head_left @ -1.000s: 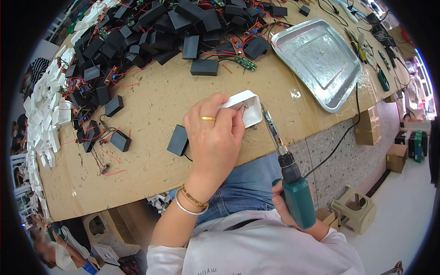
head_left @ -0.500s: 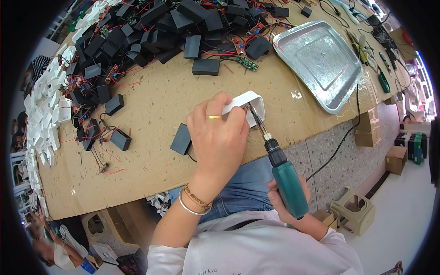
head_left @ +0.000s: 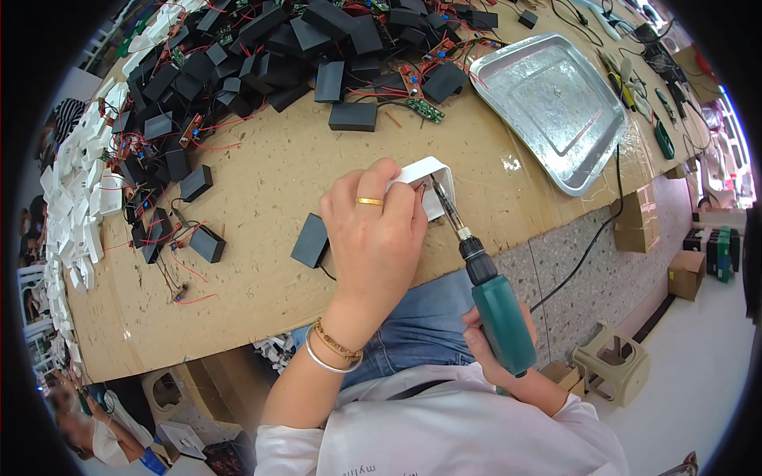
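My left hand (head_left: 373, 230) is closed round a white open-sided plastic case (head_left: 418, 171), its fingers pinching the case's near wall. Something small and reddish shows inside the case by the fingertips, too small to make out. In my right hand (head_left: 486, 349) is a green-handled soldering iron (head_left: 502, 317) with a black collar. Its thin metal tip reaches into the case's opening; whether it touches anything there I cannot tell. Beside my left wrist, a black box (head_left: 310, 240) with a dark wire lies on the cardboard-covered table (head_left: 262, 278).
Black boxes (head_left: 278, 67) with red wires and small circuit boards are heaped at the far side. White plastic parts (head_left: 67, 206) pile along the left edge. A metal tray (head_left: 556, 107) rests at right, near pliers (head_left: 621, 86). A black cord (head_left: 583, 270) hangs past the table edge.
My left hand and the white case have shifted very slightly left, with the fingers opening a little more of the case to view. The soldering iron's tip stays inside it.
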The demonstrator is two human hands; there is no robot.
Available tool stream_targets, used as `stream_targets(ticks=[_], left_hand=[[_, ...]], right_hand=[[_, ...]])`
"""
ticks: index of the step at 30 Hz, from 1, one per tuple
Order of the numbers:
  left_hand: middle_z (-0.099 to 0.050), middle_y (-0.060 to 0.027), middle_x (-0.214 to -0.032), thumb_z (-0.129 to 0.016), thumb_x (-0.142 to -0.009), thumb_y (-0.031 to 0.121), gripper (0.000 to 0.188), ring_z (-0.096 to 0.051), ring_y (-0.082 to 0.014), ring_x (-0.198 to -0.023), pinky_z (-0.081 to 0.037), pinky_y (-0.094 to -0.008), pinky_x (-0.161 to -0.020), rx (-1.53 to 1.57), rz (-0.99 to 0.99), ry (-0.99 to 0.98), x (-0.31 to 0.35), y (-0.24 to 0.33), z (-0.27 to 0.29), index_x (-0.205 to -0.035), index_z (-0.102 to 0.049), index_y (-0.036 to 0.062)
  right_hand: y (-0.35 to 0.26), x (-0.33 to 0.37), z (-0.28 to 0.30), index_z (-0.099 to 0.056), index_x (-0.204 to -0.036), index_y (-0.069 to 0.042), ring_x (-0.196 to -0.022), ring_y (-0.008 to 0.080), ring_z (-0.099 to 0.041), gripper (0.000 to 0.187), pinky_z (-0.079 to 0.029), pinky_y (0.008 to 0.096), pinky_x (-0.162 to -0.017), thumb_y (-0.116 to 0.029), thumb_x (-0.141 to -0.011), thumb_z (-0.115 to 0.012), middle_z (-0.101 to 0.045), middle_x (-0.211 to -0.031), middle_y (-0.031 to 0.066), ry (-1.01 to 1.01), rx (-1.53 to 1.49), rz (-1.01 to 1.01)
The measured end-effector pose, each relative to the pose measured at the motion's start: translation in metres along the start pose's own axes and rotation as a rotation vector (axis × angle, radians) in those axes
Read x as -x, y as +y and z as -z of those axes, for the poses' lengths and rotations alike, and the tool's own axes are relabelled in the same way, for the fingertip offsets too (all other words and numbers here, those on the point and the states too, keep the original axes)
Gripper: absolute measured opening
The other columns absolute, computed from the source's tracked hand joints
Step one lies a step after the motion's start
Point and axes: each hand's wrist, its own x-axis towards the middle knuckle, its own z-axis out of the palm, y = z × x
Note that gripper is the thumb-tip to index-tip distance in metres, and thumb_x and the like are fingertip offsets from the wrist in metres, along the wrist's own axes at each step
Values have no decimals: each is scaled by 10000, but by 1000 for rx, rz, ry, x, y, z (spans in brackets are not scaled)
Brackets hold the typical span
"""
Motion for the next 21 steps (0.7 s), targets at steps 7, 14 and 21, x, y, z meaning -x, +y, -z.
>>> stream_targets(ticks=[7, 14, 21], left_hand=[[-599, -43, -1039, -752, -703, 44, 195, -554, -260, -910, -418, -387, -809, 39, -32, -65, -3, -6, 5, -718, -560, 75], [-607, -50, -1117, -759, -732, 67, 160, -572, -259, -982, -418, -391, -873, 82, -126, 27, -2, -6, 5, -772, -604, 71], [-630, -49, -1083, -751, -736, 59, 178, -573, -258, -951, -419, -386, -869, 63, -19, -35, -2, -1, 1, -770, -577, 66]], right_hand=[[-1, -1, 2, -501, -1128, -9, -745, 114, -644, 429, -513, 260, -671, -3, -774, -743, -685, -880, 85, -29, 53, 26], [2, 5, 1, -502, -1129, -6, -735, 111, -635, 447, -502, 253, -658, -8, -761, -756, -679, -890, 85, -6, -9, -34], [4, 3, 1, -505, -1134, 7, -701, 100, -608, 461, -484, 244, -624, -8, -755, -766, -649, -846, 63, -29, 88, 39]])
